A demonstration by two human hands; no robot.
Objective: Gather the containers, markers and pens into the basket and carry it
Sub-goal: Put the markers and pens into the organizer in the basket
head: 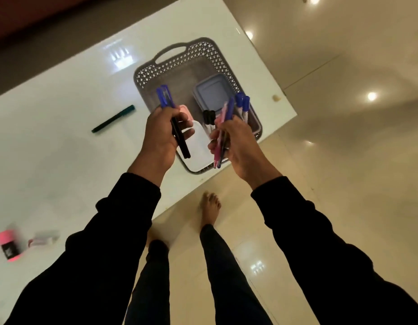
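Your left hand (160,134) gripped a bunch of blue-capped pens (173,118) and your right hand (236,141) clutched pink and blue pens (223,132) above the grey basket (180,64) holding containers (212,92) on the white table (62,113), a dark green marker (113,118) lying left.

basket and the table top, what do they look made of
Grey basket: looks like moulded plastic, matte, with a perforated lattice wall and a moulded handle slot. Table top: white and very glossy, mirroring ceiling lights; perhaps glass or polished laminate, hard to tell.
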